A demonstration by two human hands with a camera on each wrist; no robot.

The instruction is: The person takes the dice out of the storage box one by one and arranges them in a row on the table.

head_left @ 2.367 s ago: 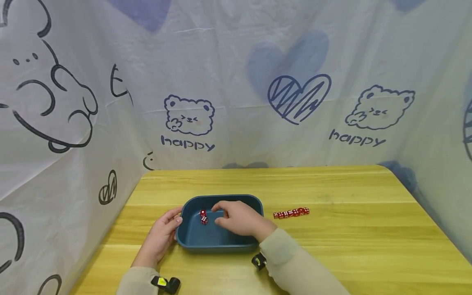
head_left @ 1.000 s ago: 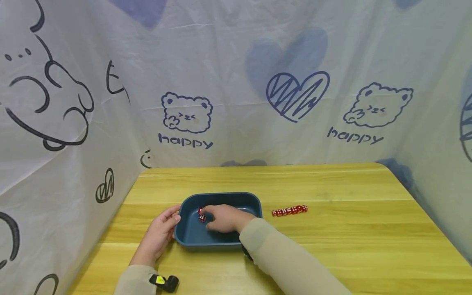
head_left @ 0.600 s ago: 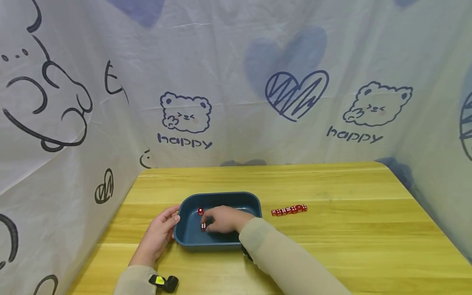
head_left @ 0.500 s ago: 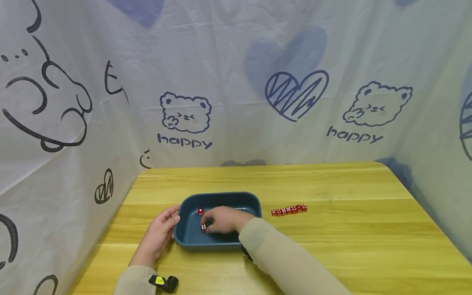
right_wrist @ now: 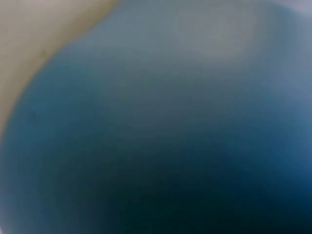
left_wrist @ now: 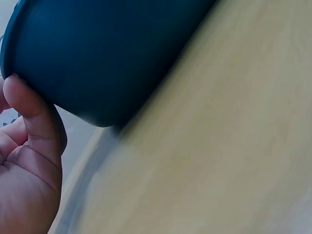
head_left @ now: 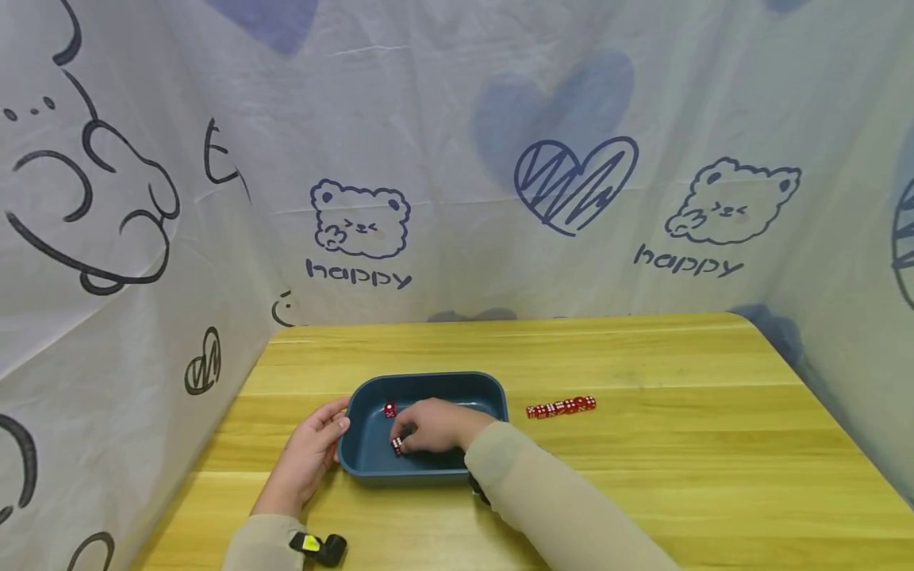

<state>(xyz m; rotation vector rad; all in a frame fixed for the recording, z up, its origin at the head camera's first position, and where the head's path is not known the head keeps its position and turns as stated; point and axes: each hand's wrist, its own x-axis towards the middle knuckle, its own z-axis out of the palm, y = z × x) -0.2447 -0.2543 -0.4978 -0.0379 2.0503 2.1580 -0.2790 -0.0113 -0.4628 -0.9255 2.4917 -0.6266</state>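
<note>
A dark blue rectangular plastic bin (head_left: pixel 421 478) sits on the table. My left hand (head_left: pixel 309 448) holds its left end, thumb near the rim; the left wrist view shows the thumb (left_wrist: pixel 31 105) against the bin's outer wall (left_wrist: pixel 107 58). Inside the bin, my right hand (head_left: pixel 432 426) pinches a red die with white dots (head_left: pixel 397 446) between fingers and thumb, low over the floor. Another red die (head_left: pixel 389 409) lies behind it, near the left end. The right wrist view is only a blue blur of the bin wall (right_wrist: pixel 146 97).
Right of the bin, several red dice (head_left: pixel 561 408) stand in a touching, slightly slanted row on the yellow wood-grain table (head_left: pixel 664 452). A white cloth (head_left: pixel 457 238) printed with hearts and bears hangs behind and along both sides.
My right hand has moved left inside the bin and taken one of the two dice, drawing it toward the near side, apart from the other. The left hand keeps its hold.
</note>
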